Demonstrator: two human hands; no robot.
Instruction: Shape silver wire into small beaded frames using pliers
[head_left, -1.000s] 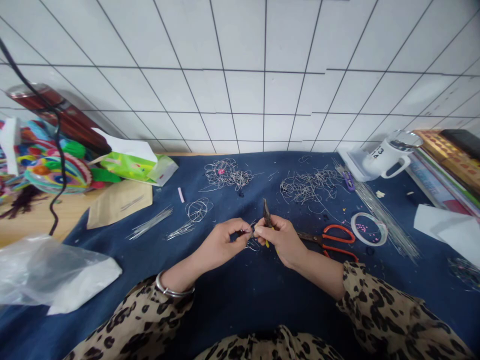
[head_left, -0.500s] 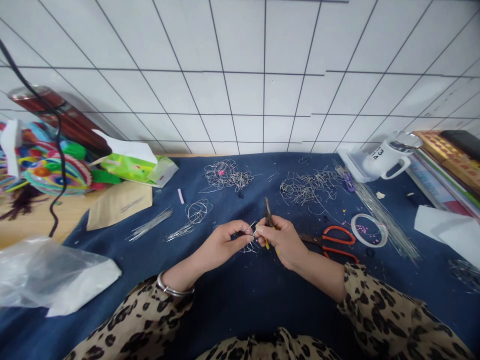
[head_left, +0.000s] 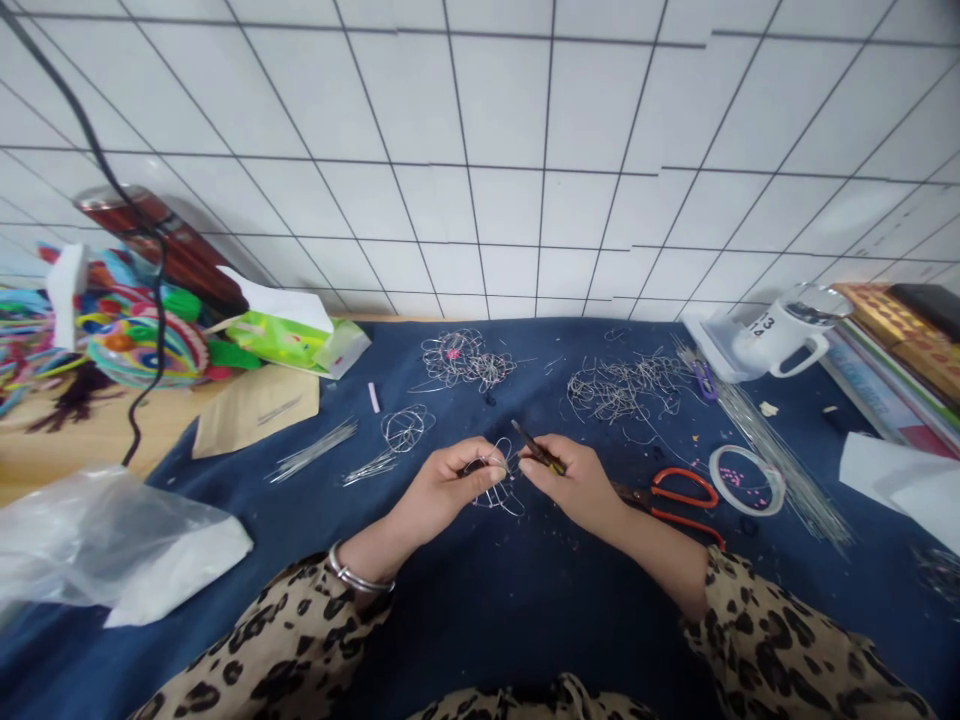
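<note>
Between thumb and fingers, my left hand point(head_left: 459, 482) pinches a small looped wire piece point(head_left: 504, 495) made of thin silvery wire. My right hand point(head_left: 574, 478) is closed round a pair of pliers point(head_left: 538, 447) with dark jaws and yellow on the handles. The jaws point up and to the left, above the wire piece. My right thumb and forefinger come close to the wire's right side; whether they touch it I cannot tell. A similar round wire piece point(head_left: 407, 430) lies on the blue cloth point(head_left: 517, 620) left of my hands, beside short wires point(head_left: 371, 467).
Red-handled scissors point(head_left: 684, 488) lie right of my right hand, near a clear ring dish point(head_left: 748, 480) with pink beads. Tangled wire heaps point(head_left: 465, 360) lie toward the tiled wall. Long straight wires point(head_left: 780, 450) and a white mug point(head_left: 791, 335) are at right, a plastic bag point(head_left: 127, 545) at left.
The pliers have tipped from nearly upright to slanting left in my right hand. My hands have drawn slightly apart, and more of the wire piece shows. The view has shifted a little.
</note>
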